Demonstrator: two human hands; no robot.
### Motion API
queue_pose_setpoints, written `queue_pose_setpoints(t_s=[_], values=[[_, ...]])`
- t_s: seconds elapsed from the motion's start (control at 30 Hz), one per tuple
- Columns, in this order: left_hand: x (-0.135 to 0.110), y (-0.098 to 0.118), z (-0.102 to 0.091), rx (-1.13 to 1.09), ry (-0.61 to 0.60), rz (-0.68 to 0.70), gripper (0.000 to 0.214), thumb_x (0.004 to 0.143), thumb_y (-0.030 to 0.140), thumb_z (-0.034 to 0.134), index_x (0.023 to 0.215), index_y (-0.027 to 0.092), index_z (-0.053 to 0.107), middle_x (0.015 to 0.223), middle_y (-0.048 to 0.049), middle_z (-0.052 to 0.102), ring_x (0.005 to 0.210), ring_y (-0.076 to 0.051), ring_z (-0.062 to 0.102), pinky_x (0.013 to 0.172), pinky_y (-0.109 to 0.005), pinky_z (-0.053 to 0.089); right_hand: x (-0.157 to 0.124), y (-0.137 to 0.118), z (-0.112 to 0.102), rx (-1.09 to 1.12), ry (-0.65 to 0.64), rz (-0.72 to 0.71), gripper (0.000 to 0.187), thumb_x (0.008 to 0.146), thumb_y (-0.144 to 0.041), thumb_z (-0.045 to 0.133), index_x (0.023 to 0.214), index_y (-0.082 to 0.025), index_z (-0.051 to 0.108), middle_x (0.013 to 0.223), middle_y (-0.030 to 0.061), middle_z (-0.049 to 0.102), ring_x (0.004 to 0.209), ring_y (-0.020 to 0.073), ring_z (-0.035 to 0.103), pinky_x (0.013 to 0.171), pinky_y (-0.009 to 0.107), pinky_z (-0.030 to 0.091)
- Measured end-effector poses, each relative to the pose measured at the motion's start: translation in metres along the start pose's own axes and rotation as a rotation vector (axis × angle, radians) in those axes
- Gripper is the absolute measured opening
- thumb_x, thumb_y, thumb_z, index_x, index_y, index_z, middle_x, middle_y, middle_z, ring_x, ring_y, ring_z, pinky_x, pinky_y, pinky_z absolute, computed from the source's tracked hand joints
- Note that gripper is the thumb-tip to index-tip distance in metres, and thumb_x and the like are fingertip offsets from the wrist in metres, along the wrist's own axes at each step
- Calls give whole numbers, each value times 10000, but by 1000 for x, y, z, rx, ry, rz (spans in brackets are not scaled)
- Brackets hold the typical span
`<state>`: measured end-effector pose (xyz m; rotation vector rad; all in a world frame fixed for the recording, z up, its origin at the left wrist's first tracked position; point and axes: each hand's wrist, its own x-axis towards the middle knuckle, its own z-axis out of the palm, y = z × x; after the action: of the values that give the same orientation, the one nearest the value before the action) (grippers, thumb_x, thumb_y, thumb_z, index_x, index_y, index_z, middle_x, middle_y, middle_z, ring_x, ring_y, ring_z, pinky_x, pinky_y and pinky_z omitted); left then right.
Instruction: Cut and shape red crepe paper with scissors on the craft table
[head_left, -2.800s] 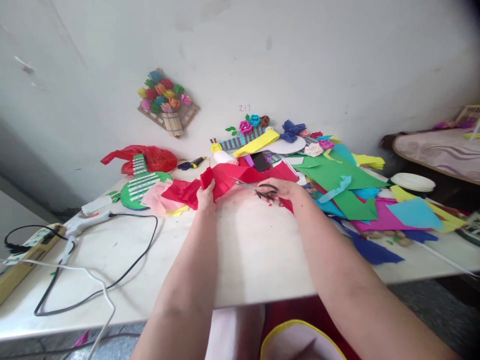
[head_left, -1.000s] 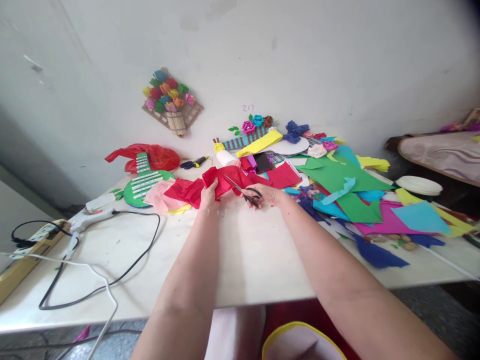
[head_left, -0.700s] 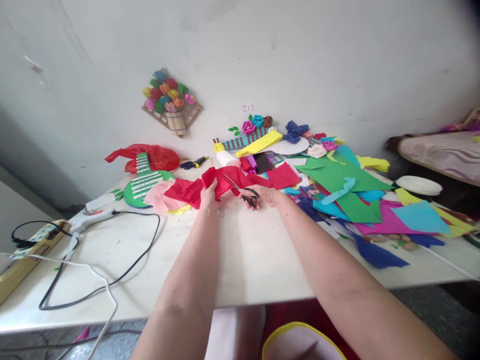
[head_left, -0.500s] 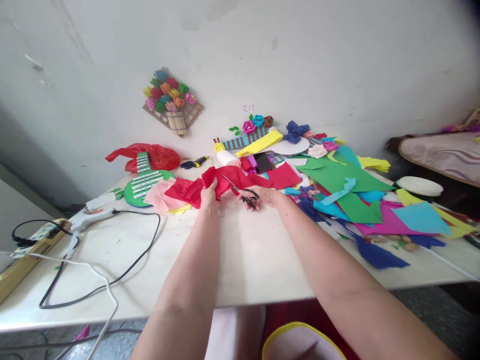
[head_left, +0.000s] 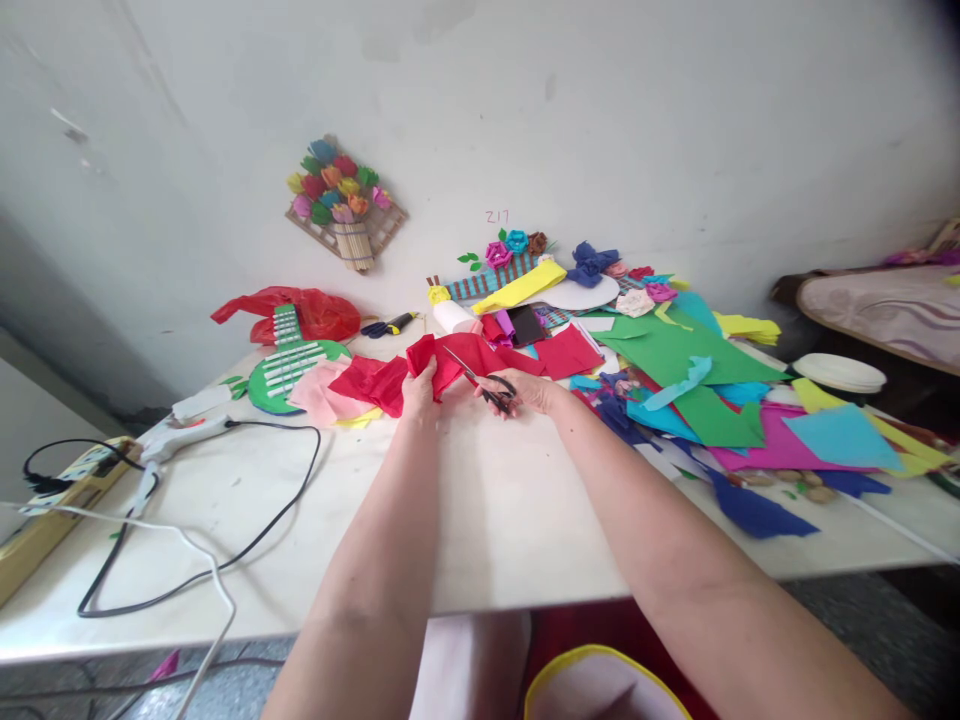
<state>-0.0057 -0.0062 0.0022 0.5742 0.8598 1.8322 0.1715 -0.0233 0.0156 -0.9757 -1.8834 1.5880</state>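
Right hand (head_left: 523, 391) gripping scissors (head_left: 475, 375), in they come, nearer red paper (head_left: 421, 353) the left hand (head_left: 418, 396) pinches, seemingly within cutting reach!

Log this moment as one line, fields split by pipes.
left hand: gripping red paper | right hand: holding scissors, blades toward red paper, contact unclear | nearby: pink paper, green guitar-shaped piece

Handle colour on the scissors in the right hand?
Black; the scissors' handles show best in the head view, the only one here.
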Motion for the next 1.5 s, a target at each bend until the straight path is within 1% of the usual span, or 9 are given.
queue_pose_setpoints(t_s=[0.27,0.57,0.9,1.13,1.3,1.5], values=[[0,0,0,-4,5,-4,158,637,106,661,768,123,573,593,-19,595,570,-129,602,517,-196,479,2,1,0,4,-8,11,448,794,-544,445,917,-128,553,541,10,579,406,90,531,300,150,329],[-1,0,0,6,4,23,172,618,111,678,766,117,591,613,-26,607,583,-140,610,539,-214,486,1,2,0,24,-22,34,465,787,-563,438,922,-132,545,550,12,581,420,94,544,298,148,335],[-4,2,1,2,15,13,155,626,103,667,761,121,593,605,-25,607,591,-138,611,545,-211,487,0,-1,4,22,5,38,494,757,-599,449,899,-136,546,515,-9,530,399,80,509,305,148,321],[-3,2,2,-4,21,18,132,638,91,649,752,114,586,589,-18,600,549,-125,598,535,-210,487,-1,0,4,12,20,9,462,765,-576,462,865,-133,546,511,-20,521,378,69,482,301,152,299],[-4,2,2,-10,36,4,110,650,97,641,743,110,585,600,-28,603,561,-131,602,539,-217,488,0,0,4,13,5,-16,456,762,-563,479,880,-128,545,506,-26,514,371,65,473,300,152,280],[-3,2,1,-15,53,5,112,649,93,638,741,114,577,572,-15,581,555,-126,596,516,-201,475,-1,-1,5,0,3,-22,404,758,-513,518,860,-123,544,506,-34,504,364,55,458,293,149,274]])
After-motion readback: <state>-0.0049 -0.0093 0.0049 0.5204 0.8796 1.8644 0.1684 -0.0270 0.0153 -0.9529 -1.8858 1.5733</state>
